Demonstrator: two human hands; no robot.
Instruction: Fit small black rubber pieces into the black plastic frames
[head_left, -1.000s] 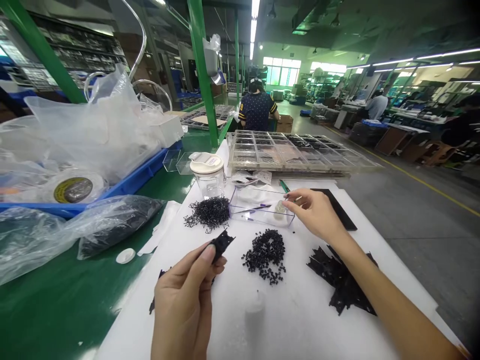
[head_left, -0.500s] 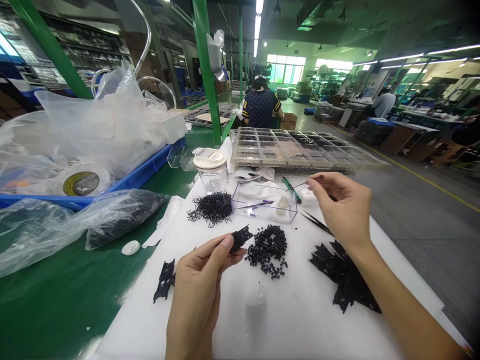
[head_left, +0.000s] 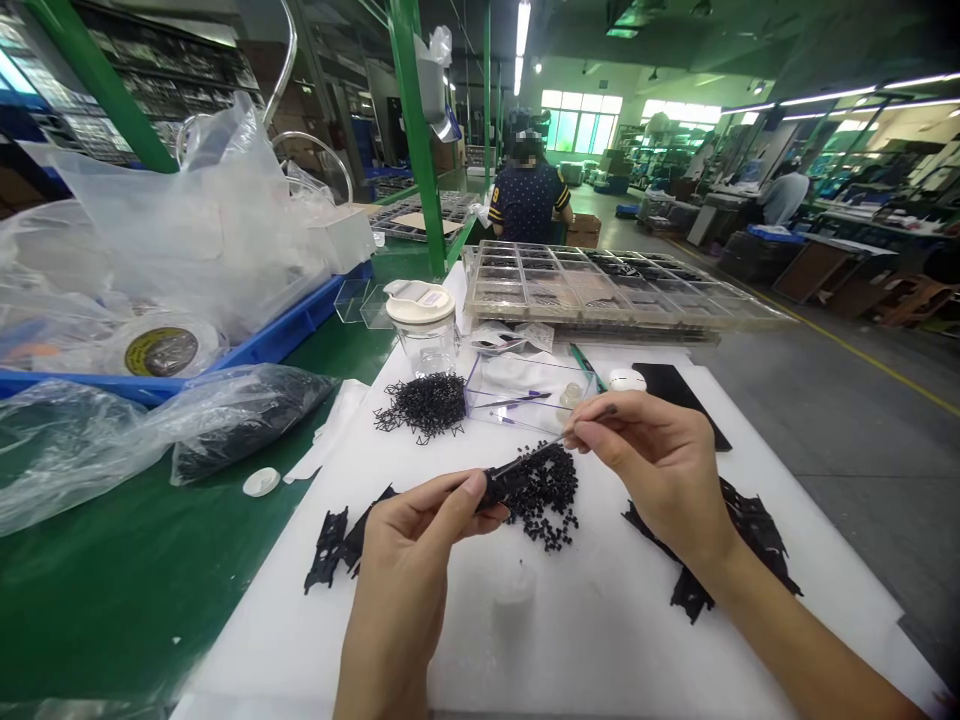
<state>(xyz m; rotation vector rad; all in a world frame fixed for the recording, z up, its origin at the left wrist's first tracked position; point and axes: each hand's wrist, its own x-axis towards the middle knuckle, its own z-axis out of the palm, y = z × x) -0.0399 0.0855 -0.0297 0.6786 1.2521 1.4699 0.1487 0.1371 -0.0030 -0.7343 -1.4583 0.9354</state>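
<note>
My left hand pinches a small flat black plastic part between thumb and fingers. In my right hand is a thin dark rod-like tool, gripped near its upper end. Its lower tip meets the black part or lies just over it; I cannot tell which. Just beyond my left fingers spreads a heap of tiny black pieces. More flat black parts lie left of my left hand, and a pile of them sits partly hidden behind my right forearm.
A heap of bent black clips lies before a lidded clear jar. Nearby are a clear box, a small white bottle and a black pad. Behind stands a compartment tray. A blue bin holds plastic bags. A person sits ahead.
My right hand has come down and left, bringing the thin tool to the black part. My left hand has shifted slightly right, still holding that part. The black pad has come into sight.
</note>
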